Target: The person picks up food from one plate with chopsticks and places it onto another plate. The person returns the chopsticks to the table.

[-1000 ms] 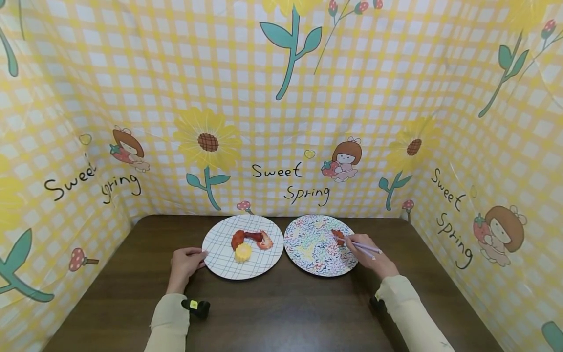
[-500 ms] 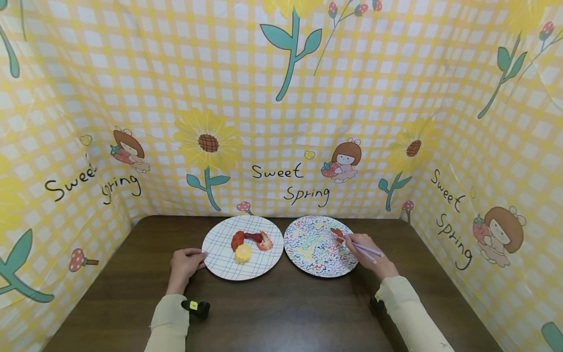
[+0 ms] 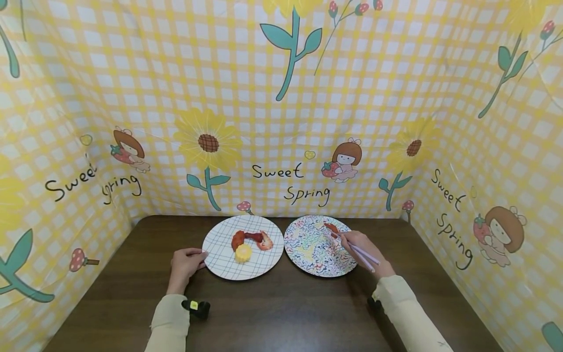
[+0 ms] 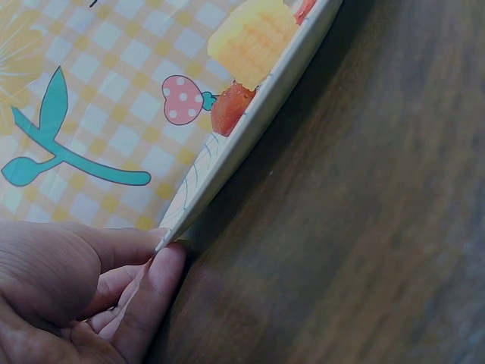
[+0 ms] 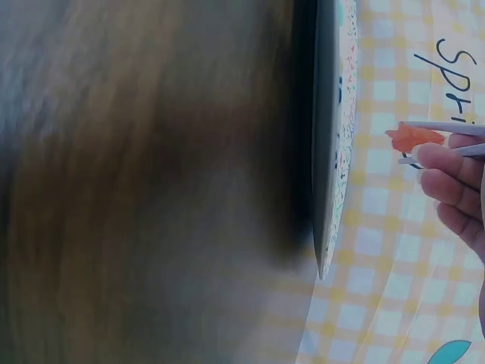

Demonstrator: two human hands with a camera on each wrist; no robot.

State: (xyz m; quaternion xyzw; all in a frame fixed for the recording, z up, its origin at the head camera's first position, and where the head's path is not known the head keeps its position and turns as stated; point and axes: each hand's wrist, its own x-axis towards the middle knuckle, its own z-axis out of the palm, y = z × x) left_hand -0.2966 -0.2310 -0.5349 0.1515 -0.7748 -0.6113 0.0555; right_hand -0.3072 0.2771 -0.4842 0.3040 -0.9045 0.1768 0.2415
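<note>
My left hand pinches the left rim of a white plate with a grid pattern, thumb above and fingers below in the left wrist view. On that plate lie a yellow corn piece, a shrimp and a reddish-brown piece of food. My right hand holds a pair of pale purple chopsticks over a speckled, multicoloured plate. Between their tips sits an orange-red piece of food, seen raised off the plate in the right wrist view. Its exact kind is unclear.
Both plates stand side by side, almost touching, at the back of a dark wooden table. Behind and beside the table hangs a yellow checked cloth with flower prints. A black wrist camera sits at the left sleeve.
The right hand has moved slightly left and away from me with the chopsticks, and the orange-red piece has shifted the same way and lifted. My left hand stays at the rim.
</note>
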